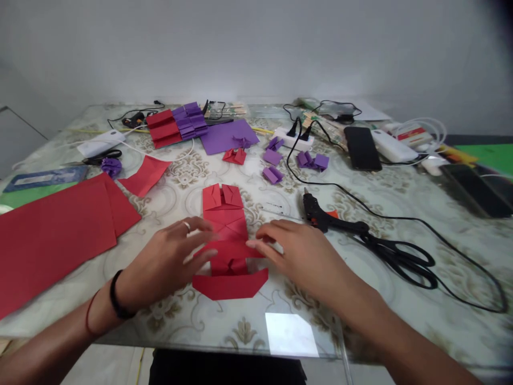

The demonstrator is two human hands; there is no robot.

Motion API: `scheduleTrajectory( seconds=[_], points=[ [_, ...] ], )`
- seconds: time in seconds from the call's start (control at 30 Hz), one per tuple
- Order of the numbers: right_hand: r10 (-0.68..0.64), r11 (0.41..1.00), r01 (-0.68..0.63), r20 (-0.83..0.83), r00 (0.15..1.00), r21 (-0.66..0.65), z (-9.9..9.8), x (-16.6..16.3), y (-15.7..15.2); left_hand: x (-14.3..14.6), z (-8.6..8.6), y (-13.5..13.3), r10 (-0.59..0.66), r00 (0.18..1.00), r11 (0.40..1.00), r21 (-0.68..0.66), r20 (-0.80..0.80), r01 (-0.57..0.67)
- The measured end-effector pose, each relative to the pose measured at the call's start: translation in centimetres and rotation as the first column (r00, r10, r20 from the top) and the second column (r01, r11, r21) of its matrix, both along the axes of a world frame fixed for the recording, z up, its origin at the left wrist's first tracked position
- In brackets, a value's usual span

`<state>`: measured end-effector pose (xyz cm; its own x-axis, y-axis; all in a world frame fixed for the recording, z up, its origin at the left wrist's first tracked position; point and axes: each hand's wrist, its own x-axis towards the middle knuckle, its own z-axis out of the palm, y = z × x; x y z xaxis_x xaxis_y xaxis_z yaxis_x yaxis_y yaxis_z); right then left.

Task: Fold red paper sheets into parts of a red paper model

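Note:
A long piece of folded red paper (pixel 225 227) lies on the table in front of me, with pocket-like folds at its far end and a wide flap (pixel 230 286) with cut corners at its near end. My left hand (pixel 170 256) is over its left edge, fingers apart and slightly blurred. On the other side my right hand (pixel 298 248) has its thumb and forefinger apart, the thumb tip at the paper's right edge. Whether either hand presses on the paper, I cannot tell. Close to my right hand lie a black glue gun (pixel 331 216) and black-handled scissors (pixel 401 259).
Large red sheets (pixel 60 230) cover the left side. Small purple folded pieces (pixel 273 175) and a purple sheet (pixel 228 136) lie farther back. A power strip (pixel 294 140), a phone (pixel 363 148) and a trailing black cord (pixel 385 217) occupy the back and right.

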<state>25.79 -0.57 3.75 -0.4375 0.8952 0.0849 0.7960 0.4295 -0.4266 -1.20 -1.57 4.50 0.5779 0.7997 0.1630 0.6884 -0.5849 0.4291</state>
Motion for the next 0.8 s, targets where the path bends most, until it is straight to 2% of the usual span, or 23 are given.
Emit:
scheduleTrajectory(
  seconds=[0.03,0.1,0.17,0.27,0.37,0.57,0.7,0.8],
  points=[
    [0.12,0.991,-0.116,-0.055,0.991,0.073,0.1,0.1,-0.6,0.0,-0.2,-0.7,-0.082,0.996,0.995,0.062,0.018,0.081],
    [0.339,0.93,-0.313,-0.122,0.933,0.192,-0.3,0.2,-1.8,0.0,-1.1,-1.9,-0.222,0.975,0.971,0.09,-0.007,0.222],
    [0.425,0.891,-0.393,-0.111,0.898,0.228,-1.4,0.3,-2.6,0.0,-2.3,-2.6,-0.28,0.959,0.956,0.074,-0.052,0.283],
    [0.42,0.888,-0.389,-0.09,0.903,0.245,-3.4,0.4,-3.0,-0.2,-3.7,-3.0,-0.302,0.95,0.948,0.078,-0.08,0.308],
    [0.428,0.878,-0.392,-0.085,0.9,0.274,-4.6,0.8,-2.9,-0.5,-4.2,-2.8,-0.311,0.949,0.941,0.119,-0.061,0.316],
    [0.472,0.852,-0.449,-0.025,0.881,0.268,-4.8,1.7,-2.9,-1.0,-3.9,-2.8,-0.367,0.927,0.92,0.118,-0.072,0.373],
    [0.489,0.847,-0.484,0.033,0.872,0.221,-4.9,2.1,-3.3,0.1,-3.4,-2.9,-0.331,0.941,0.93,0.146,-0.074,0.338],
    [0.497,0.843,-0.49,0.03,0.867,0.22,-5.0,2.1,-3.5,1.2,-3.3,-2.7,-0.363,0.926,0.917,0.136,-0.107,0.375]
  ],
)
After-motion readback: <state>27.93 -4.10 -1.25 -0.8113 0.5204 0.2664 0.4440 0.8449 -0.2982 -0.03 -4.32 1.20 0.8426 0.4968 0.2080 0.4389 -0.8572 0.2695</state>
